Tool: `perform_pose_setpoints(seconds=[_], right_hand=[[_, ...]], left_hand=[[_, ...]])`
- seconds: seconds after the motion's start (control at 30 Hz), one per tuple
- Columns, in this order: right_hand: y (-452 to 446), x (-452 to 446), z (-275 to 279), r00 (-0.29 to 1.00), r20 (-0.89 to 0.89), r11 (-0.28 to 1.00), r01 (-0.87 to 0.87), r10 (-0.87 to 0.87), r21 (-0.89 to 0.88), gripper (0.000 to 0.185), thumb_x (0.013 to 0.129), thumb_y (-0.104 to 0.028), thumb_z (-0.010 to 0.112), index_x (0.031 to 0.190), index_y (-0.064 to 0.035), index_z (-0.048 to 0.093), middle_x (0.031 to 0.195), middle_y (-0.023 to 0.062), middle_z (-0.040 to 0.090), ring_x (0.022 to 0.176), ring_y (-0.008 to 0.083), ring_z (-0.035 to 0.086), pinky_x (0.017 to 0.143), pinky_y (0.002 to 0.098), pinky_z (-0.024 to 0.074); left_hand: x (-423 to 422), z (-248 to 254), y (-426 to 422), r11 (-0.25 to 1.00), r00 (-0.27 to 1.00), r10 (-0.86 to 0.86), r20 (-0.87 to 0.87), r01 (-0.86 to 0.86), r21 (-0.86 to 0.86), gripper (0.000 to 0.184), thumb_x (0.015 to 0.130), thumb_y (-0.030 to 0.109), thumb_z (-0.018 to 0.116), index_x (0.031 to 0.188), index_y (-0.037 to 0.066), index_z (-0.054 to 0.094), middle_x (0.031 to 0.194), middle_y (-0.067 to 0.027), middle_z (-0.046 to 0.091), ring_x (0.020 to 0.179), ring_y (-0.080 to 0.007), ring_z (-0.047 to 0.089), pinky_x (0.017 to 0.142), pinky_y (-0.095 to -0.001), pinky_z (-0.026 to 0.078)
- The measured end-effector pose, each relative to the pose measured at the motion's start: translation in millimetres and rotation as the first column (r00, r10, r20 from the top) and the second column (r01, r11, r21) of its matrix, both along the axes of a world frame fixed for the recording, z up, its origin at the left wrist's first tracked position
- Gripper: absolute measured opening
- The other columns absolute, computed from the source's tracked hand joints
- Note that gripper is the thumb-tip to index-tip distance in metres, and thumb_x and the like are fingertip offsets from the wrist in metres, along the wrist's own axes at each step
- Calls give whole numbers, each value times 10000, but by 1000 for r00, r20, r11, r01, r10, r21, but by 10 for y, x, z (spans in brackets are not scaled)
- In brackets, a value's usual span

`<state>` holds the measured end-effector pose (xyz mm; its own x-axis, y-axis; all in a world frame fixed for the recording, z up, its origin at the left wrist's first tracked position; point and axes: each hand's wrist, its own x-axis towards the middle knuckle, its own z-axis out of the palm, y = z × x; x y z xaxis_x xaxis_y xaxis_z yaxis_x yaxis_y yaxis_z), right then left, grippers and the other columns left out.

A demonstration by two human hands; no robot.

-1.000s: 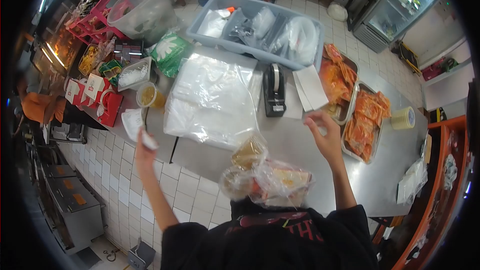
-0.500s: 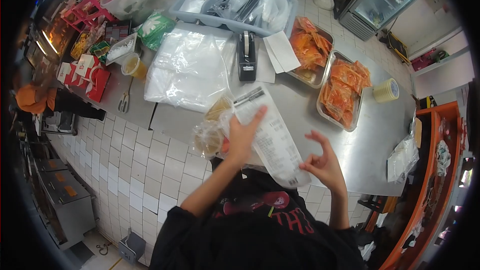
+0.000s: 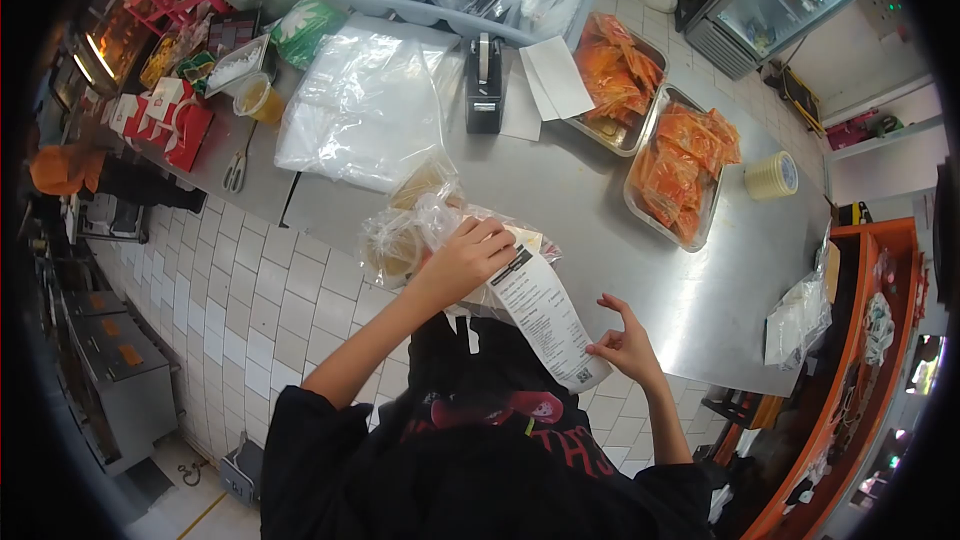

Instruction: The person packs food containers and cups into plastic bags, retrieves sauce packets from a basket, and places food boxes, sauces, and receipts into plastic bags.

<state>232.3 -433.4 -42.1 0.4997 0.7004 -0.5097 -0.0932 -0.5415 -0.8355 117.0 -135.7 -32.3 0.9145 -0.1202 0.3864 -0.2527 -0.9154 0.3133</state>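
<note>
A long white printed receipt [image 3: 548, 320] slants down across the front of my body. My left hand [image 3: 462, 262] is closed, its fingertips at the receipt's top edge and over a clear plastic bag. Through the bag [image 3: 405, 230] I see round tan-coloured containers or contents; the exact kind is unclear. My left thumb is hidden. At the receipt's lower right edge, my right hand [image 3: 630, 348] pinches the paper between thumb and a finger, with another finger raised.
Clear plastic bags [image 3: 365, 105] lie stacked behind, beside a black tape dispenser [image 3: 485, 85]. Metal trays of orange packets [image 3: 680, 175] stand to the right, near a tape roll [image 3: 770, 176]. Scissors [image 3: 236, 168] lie left. A blue bin [image 3: 465, 0] sits at the back.
My left hand has turned over, its fingers now folded at the receipt's top beside the bag. The receipt has shifted slightly down; more of the bag shows behind it. My right hand still pinches it.
</note>
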Motion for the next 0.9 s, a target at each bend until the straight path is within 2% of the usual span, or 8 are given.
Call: perform_pose_setpoints(seconds=[0.27,0.3,0.37,0.5,0.57,0.77,0.83,0.9], right_hand=[[237,227,-92,959,234,985,-136,158,-108,778,690,-6,705,1333,-41,268,1345,143,362,646,136,602,615,225,486],[324,350,-37,745,645,985,-143,169,-94,647,720,-28,686,1274,-27,353,1269,137,440,648,158,606,633,240,484],[553,557,140,371,918,984,-153,140,-88,521,749,-50,666,1215,-13,438,1193,131,517,650,181,609,652,254,482],[1277,461,547,794,604,942,-143,-74,303,118,820,-72,594,799,44,592,733,92,618,646,148,610,624,238,463],[1550,373,448,968,230,941,-171,104,293,140,811,-100,614,782,32,580,655,84,595,566,119,590,544,214,443],[1885,399,90,834,300,886,-429,464,-177,318,762,-279,683,650,4,590,478,74,538,459,166,564,458,268,432],[1875,338,70,572,633,850,-408,522,-332,399,754,-374,644,668,15,620,576,158,591,539,273,606,487,368,475],[1821,300,16,478,727,864,-365,494,-347,463,730,-444,645,672,14,624,563,164,584,538,289,602,497,379,473]], left_hand=[[-210,242,-386,970,952,242,-187,-231,75,356,692,188,630,1012,44,567,984,-95,532,1005,-250,476,875,-368,370],[-212,215,-428,955,940,293,-175,-279,99,392,701,165,616,1070,45,560,1013,-113,523,1017,-262,474,884,-372,371],[-246,131,-443,952,940,293,-175,-270,142,435,702,140,599,1125,57,538,1055,-129,514,1039,-267,469,902,-375,368],[-310,132,-449,941,943,278,-182,-231,246,508,704,76,548,1210,91,498,1141,-149,503,1096,-269,456,954,-381,356],[-321,131,-431,939,946,266,-185,-211,273,517,707,75,541,1222,95,489,1165,-150,496,1104,-267,455,961,-380,353],[-345,34,-404,916,949,232,-214,-139,377,530,723,89,534,1247,105,459,1228,-152,463,1098,-263,464,961,-381,352],[-345,33,-382,918,948,212,-237,-109,382,529,728,99,535,1250,105,452,1246,-154,453,1088,-260,470,953,-381,356],[-307,53,-354,932,958,182,-222,-96,350,524,717,125,568,1229,95,463,1263,-176,437,1062,-258,478,931,-384,365]])
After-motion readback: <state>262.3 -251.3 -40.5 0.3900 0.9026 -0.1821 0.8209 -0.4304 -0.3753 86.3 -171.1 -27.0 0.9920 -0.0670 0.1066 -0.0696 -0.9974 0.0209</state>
